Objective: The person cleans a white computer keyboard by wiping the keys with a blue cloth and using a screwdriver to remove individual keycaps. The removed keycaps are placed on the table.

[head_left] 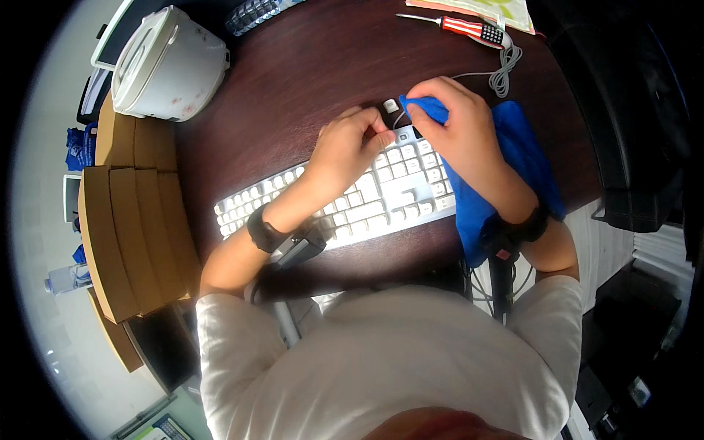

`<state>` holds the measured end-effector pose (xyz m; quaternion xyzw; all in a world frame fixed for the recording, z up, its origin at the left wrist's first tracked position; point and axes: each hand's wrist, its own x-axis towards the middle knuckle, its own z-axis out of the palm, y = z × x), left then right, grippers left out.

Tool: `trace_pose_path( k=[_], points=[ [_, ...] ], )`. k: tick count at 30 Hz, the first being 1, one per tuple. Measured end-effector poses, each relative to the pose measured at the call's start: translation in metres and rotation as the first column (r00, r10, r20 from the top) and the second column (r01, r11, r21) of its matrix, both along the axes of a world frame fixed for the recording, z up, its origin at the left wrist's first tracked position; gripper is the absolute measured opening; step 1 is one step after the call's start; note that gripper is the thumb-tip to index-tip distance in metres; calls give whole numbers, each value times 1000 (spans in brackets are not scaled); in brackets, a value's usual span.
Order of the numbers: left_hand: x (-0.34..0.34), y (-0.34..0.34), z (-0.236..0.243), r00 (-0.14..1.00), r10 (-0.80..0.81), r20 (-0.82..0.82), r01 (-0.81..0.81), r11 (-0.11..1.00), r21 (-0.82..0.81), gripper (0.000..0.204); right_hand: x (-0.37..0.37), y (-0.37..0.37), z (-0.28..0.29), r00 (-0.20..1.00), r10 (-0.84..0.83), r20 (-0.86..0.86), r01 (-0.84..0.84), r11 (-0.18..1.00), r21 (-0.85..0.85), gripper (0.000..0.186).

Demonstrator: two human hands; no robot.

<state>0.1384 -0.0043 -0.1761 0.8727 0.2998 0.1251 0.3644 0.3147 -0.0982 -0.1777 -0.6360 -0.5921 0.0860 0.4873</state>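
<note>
A white keyboard lies at a slant on the dark wooden desk, partly under my forearms. My left hand is at its far edge, thumb and fingers drawn together in a pinch; whatever is between the fingertips is hidden. My right hand grips a corner of a blue cloth between thumb and fingers, just beyond the keyboard's far right corner. The rest of the cloth hangs under my right forearm and over the desk's near edge. A loose white keycap sits on the desk between my hands.
A screwdriver with a red, white and black handle lies at the far right by a coiled grey cable. At the far left stands a white rice cooker, with cardboard boxes beside the desk. A black chair is on the right.
</note>
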Motion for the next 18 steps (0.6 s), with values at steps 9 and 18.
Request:
trace_pose_path(
  k=[9, 18],
  points=[
    [-1, 3, -7, 999, -37, 27, 35, 996, 84, 22, 0, 2, -1, 1000, -15, 12, 15, 1000, -13, 14],
    [0, 2, -4, 999, -4, -40, 5, 1000, 9, 24, 0, 1, 0, 1000, -12, 20, 13, 999, -33, 14]
  ],
)
